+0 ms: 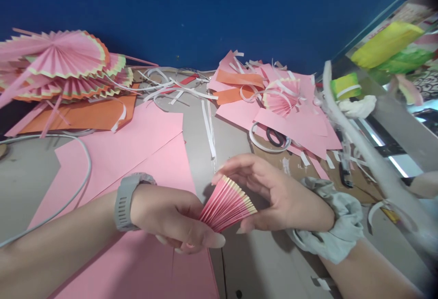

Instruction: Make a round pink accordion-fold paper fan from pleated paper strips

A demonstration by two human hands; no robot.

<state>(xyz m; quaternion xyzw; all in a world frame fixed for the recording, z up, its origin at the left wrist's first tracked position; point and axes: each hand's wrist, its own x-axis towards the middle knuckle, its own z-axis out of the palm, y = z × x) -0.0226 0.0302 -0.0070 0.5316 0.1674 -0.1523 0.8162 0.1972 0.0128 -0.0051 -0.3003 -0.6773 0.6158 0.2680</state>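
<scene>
Over the bench [194, 141], the left hand [169, 212] pinches the narrow end of a pink pleated paper fan [228, 205] while the right hand [273, 192] curves around its yellow edge, whether gripping I cannot tell.

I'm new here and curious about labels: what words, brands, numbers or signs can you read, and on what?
No text can be read.
Yellow item, upper right: any print is too blurred to tell.
Pleated pink paper: no lettering shows.
Grey wristband: no lettering shows.

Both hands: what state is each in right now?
Left hand: closed, holding the pleated pink paper.
Right hand: curved around its yellow edge; grip unclear.
</scene>
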